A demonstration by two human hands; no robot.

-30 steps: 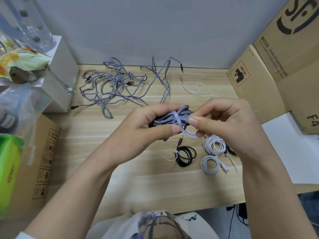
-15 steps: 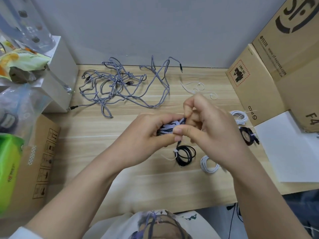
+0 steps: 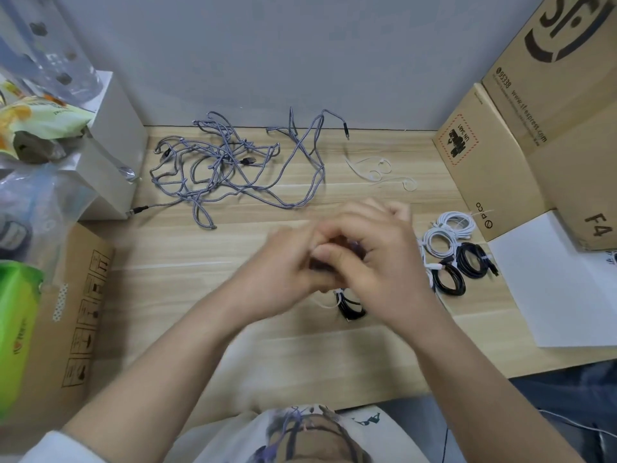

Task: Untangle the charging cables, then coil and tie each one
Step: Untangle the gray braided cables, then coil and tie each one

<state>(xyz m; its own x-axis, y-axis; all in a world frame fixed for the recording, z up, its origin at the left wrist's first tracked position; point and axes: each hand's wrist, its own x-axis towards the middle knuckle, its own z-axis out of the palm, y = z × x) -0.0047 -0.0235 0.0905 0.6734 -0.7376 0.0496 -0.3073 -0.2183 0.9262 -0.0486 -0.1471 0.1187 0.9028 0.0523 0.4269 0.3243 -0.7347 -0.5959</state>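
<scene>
The near edge of the wooden table (image 3: 187, 345) was observed just beyond the person's shirt, with bare board noted between that edge and the hands. The left hand (image 3: 283, 272) and right hand (image 3: 377, 262) were found pressed together above the table's middle, both blurred; fingers of each were curled around a dark braided bundle (image 3: 334, 259), of which only a sliver was visible. Directly beneath them a tied black coil (image 3: 350, 307) was recorded on the board. To the right, two further black coils (image 3: 465, 265) and white coils (image 3: 449, 232) were found lying close together, near a white sheet (image 3: 551, 289) that overhung the table's right side. The left margin was bounded by a cardboard carton (image 3: 80, 315), a green packet (image 3: 16, 329) and a white box (image 3: 110, 155); contents could not be determined. The right margin was closed off by stacked cardboard boxes (image 3: 534, 138). Farther back, the tangled grey cables (image 3: 233, 168) were seen spread loosely towards the wall edge, with thin white ties (image 3: 377, 172) lying apart on their right.
</scene>
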